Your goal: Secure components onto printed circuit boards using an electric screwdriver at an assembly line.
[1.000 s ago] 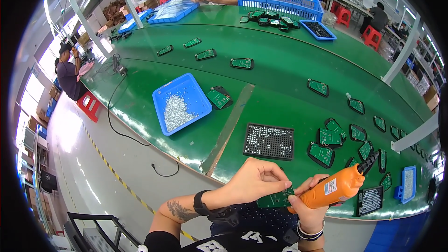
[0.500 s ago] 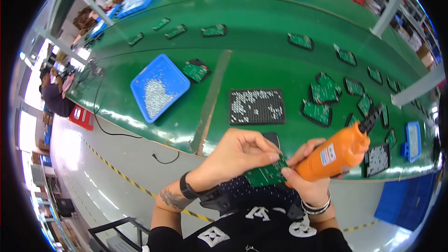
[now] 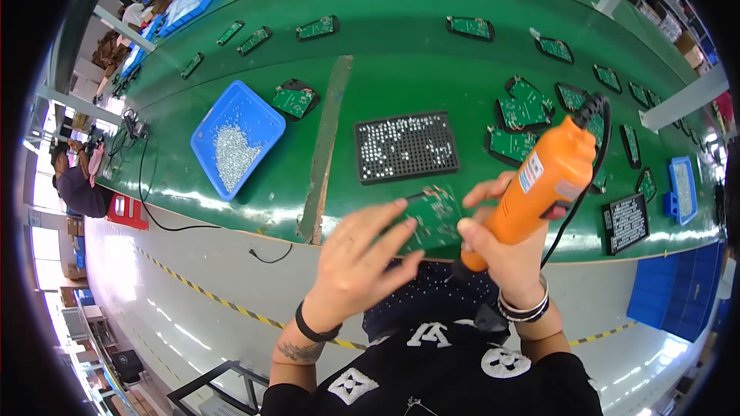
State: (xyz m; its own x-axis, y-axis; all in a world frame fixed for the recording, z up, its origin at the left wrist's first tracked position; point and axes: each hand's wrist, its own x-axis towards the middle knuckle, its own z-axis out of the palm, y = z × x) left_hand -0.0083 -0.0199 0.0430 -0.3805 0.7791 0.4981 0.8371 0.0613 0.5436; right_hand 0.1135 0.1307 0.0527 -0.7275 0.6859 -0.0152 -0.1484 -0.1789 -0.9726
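A green circuit board [image 3: 435, 219] is at the bench's near edge, between my two hands and slightly blurred. My left hand [image 3: 361, 262] lies along its left side with the fingers stretched and apart, fingertips on or just over the board. My right hand [image 3: 512, 258] is wrapped round an orange electric screwdriver [image 3: 539, 181], whose dark tip points down toward me and whose cable leaves the top. The thumb and forefinger of that hand come close to the board's right edge; whether they touch it I cannot tell. Beyond the board is a black perforated screw tray [image 3: 406, 148], partly filled with screws.
A blue bin [image 3: 266, 139] of loose screws stands at left, beside a circuit board in a black casing [image 3: 294, 98]. Several more boards [image 3: 524, 112] lie at right and along the far strip. At far right are another screw tray [image 3: 626, 223] and a blue box [image 3: 681, 189].
The circuit board has moved away from my body to the bench edge. My left fingers have gone from a pinch at the board to spread out. The screwdriver has turned more upright.
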